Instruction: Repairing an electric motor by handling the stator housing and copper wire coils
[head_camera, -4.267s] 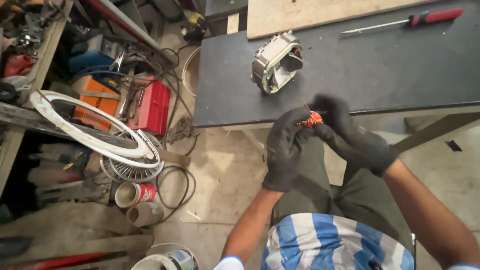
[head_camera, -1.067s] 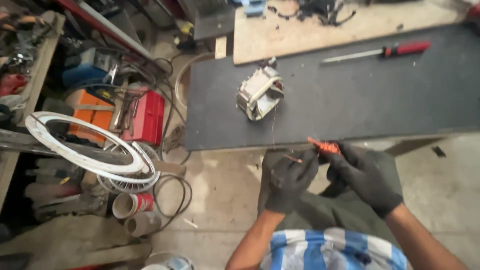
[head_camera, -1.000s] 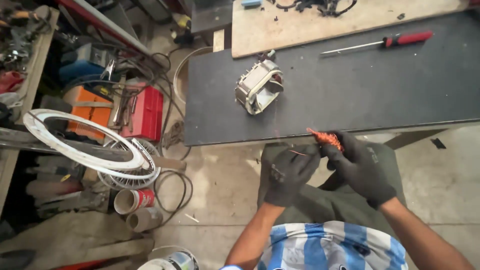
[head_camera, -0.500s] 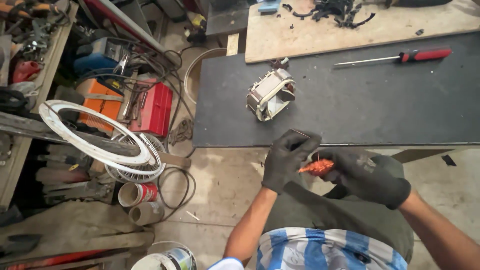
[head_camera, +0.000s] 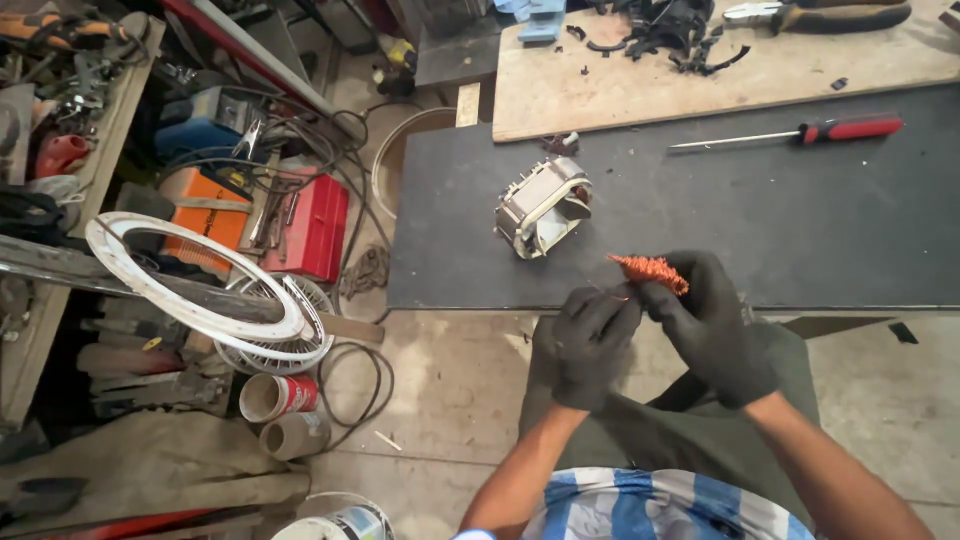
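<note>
Both my hands wear black gloves and meet just in front of the dark table's near edge (head_camera: 470, 300). My right hand (head_camera: 715, 325) grips a small bundle of copper wire (head_camera: 650, 270) between thumb and fingers. My left hand (head_camera: 590, 340) pinches a thin strand coming off the bundle's left end. A grey metal motor stator (head_camera: 543, 205), emptied of wire, lies on the table just beyond my hands. A red-handled screwdriver (head_camera: 800, 133) lies farther back on the right.
A wooden board (head_camera: 720, 75) at the back holds black scraps and pliers (head_camera: 815, 14). Left of the table the floor is cluttered: white fan ring (head_camera: 190, 280), fan guard, red toolbox (head_camera: 318, 228), orange case, cables, tins (head_camera: 275, 398), and a crowded shelf.
The copper bundle has risen from below the table edge to just over it. My left hand has shifted lower and now pulls a strand from its end. The view shifted slightly.
</note>
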